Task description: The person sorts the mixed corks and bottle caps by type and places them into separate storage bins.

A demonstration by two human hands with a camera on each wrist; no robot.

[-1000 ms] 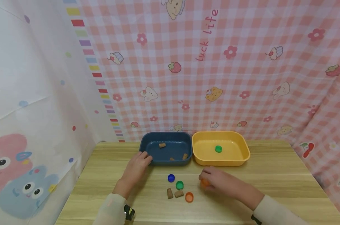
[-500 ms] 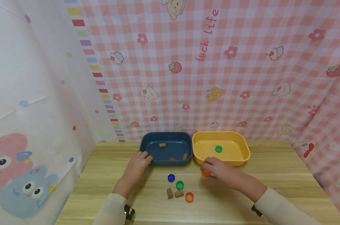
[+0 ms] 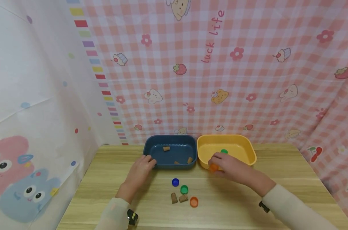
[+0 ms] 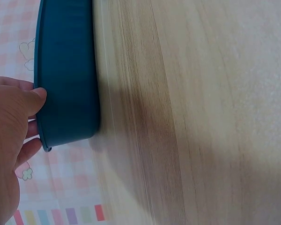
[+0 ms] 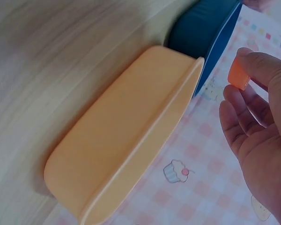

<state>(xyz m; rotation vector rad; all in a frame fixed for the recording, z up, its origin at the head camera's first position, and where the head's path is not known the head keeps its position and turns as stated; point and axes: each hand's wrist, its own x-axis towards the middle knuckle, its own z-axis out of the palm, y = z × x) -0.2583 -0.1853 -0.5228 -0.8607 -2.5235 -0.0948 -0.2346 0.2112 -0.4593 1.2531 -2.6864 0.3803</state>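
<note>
My right hand [image 3: 231,167] pinches an orange bottle cap [image 5: 238,75] between thumb and fingertips, over the near rim of the yellow tray [image 3: 250,159]. Inside that tray lies a green bottle cap [image 3: 224,151], partly covered by the hand. At the dark blue tray [image 4: 68,79], my left hand [image 3: 139,171] grips the near left corner of the rim, thumb on the outer wall and fingers over the edge. The blue tray holds several corks, one cork [image 3: 166,149] toward its back.
On the wooden table in front of the trays lie a blue cap [image 3: 175,182], a green cap [image 3: 184,189], an orange cap [image 3: 194,202] and two corks, one cork [image 3: 174,198] upright-looking beside the other cork [image 3: 183,198]. A checked cloth [image 3: 162,76] hangs behind.
My right hand has lifted the orange cap from the table and carried it forward to the yellow tray's near rim. The left hand stays in place on the blue tray.
</note>
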